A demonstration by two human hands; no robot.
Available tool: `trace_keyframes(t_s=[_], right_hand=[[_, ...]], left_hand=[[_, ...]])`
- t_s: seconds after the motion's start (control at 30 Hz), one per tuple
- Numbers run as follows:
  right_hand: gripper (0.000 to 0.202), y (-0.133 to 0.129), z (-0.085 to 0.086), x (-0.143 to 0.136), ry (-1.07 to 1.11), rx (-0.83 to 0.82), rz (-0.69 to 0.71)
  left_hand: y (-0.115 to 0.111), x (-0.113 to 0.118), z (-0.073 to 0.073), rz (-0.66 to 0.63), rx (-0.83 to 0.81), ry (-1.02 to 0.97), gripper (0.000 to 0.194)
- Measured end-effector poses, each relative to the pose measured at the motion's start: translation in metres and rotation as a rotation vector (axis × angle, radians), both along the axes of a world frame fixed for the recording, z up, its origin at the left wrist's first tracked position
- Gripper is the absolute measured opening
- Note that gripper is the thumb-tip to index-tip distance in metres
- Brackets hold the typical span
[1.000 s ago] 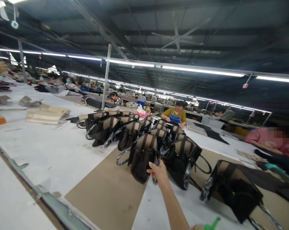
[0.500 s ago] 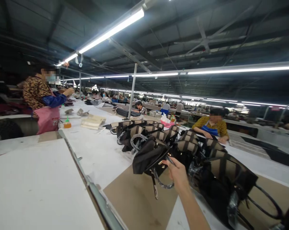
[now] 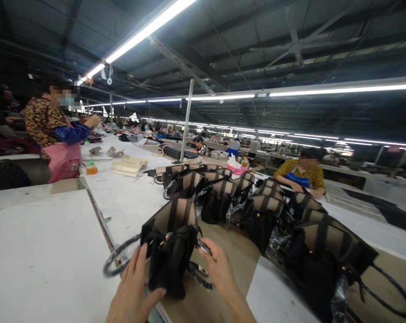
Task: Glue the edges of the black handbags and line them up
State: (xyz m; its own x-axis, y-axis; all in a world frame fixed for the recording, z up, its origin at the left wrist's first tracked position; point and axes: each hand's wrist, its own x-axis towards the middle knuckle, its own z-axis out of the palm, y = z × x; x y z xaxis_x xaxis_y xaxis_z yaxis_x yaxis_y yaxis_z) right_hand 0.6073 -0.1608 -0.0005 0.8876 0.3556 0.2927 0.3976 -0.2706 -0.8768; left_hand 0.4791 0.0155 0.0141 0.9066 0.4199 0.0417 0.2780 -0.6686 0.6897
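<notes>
While left hand (image 3: 133,287) touches one bag (image 3: 172,255), right hand (image 3: 219,269) grips one handle (image 3: 203,246).

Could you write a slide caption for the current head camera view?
Two bare hands steady a black bag at a worktable, with more bags clustered beyond it.

Around you, strip lights (image 3: 219,97) and a fan (image 3: 295,45) hang under a dark roof (image 3: 236,27), with a post (image 3: 187,120) rising beyond the white table (image 3: 41,237).
</notes>
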Motion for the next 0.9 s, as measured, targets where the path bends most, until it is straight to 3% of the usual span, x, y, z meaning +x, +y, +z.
trace_keyframes(t_s=[0.07,0.13,0.23,0.33,0.47,0.57,0.7,0.8,0.9], right_hand=[[0.027,0.000,-0.003,0.007,0.040,0.033,0.018],[0.031,0.004,-0.002,0.013,0.067,0.066,0.051],[0.032,0.015,0.008,0.015,0.081,0.104,0.151],[0.027,0.035,0.024,0.009,0.088,0.123,0.278],[0.019,0.074,0.041,0.012,0.069,0.137,0.387],[0.015,0.109,0.047,0.031,0.036,0.149,0.415],[0.018,0.157,0.057,0.077,0.043,0.153,0.389],[0.022,0.193,0.061,0.122,0.105,0.161,0.312],[0.025,0.228,0.044,0.161,0.220,0.165,0.232]], left_hand=[[-0.004,0.039,-0.006,0.037,-0.010,0.019,0.085],[-0.012,0.060,-0.016,0.002,-0.058,-0.013,0.086],[-0.020,0.068,-0.033,0.028,-0.123,-0.069,0.083],[-0.014,0.060,-0.044,0.103,-0.127,-0.182,0.083],[0.016,0.055,-0.039,0.248,-0.084,-0.338,0.070],[0.050,0.072,-0.025,0.312,-0.056,-0.362,0.064],[0.103,0.130,0.001,0.284,0.010,-0.410,0.065],[0.145,0.190,0.018,0.132,0.147,-0.331,0.058],[0.178,0.250,0.018,0.133,0.115,-0.202,0.047]])
